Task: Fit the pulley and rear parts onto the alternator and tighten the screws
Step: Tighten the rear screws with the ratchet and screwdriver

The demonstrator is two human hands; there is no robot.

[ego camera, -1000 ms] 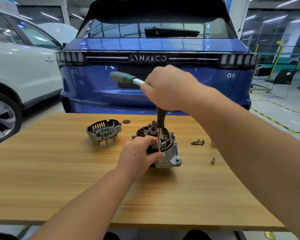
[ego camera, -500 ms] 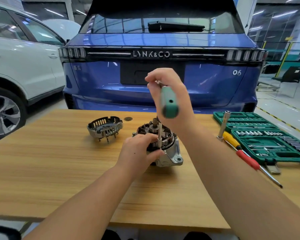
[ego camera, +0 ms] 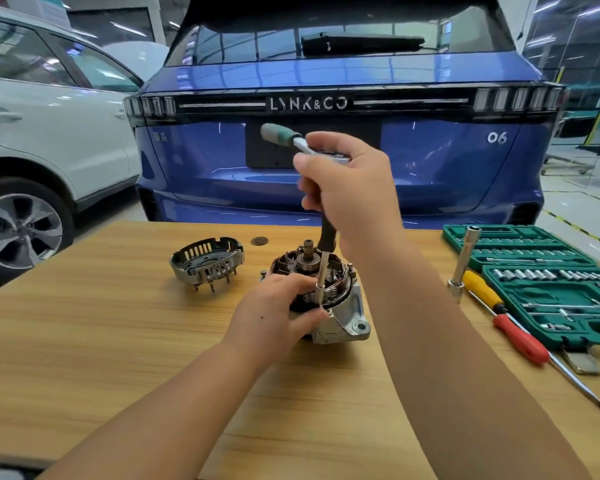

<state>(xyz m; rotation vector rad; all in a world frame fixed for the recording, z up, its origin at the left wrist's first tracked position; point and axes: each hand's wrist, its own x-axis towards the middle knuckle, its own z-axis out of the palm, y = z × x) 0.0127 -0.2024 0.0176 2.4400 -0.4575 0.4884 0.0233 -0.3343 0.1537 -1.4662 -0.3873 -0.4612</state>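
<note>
Nearest, two bare forearms reach in from six o'clock over the wooden bench point(ego camera: 84, 341). The left hand point(ego camera: 274, 306) sits at the centre of the view, its fingers curled against the near side of the alternator point(ego camera: 329, 299), bracing the housing and pinching close to the foot of the tool shaft. The alternator stands on the bench with its open rear up, copper windings and the shaft bearing exposed, a mounting lug point(ego camera: 359, 327) at its five o'clock.

Just above, the right hand point(ego camera: 350, 188) grips the head of a ratchet wrench point(ego camera: 284, 136), whose green handle sticks out toward ten o'clock. From that hand a dark extension bar point(ego camera: 321, 271) drops nearly upright to a socket seated on the alternator's near rim, right by the left thumb.

By my reading, the step in hand is running down a through-screw on the housing; the rear parts are not yet fitted. The next move calls for keeping the bar square on the screw head while the handle swings, with the left hand holding the body from turning.

At three o'clock lie a red-and-yellow screwdriver point(ego camera: 513, 327), a standing chrome socket driver point(ego camera: 463, 261) and an open green socket set point(ego camera: 548, 289). At ten o'clock of the alternator rests the slotted rear cover point(ego camera: 207, 261), well apart, with a small dark washer point(ego camera: 259, 241) beyond it. Farthest, a blue car point(ego camera: 326, 168) at twelve and a white car point(ego camera: 49, 133) at ten.
</note>
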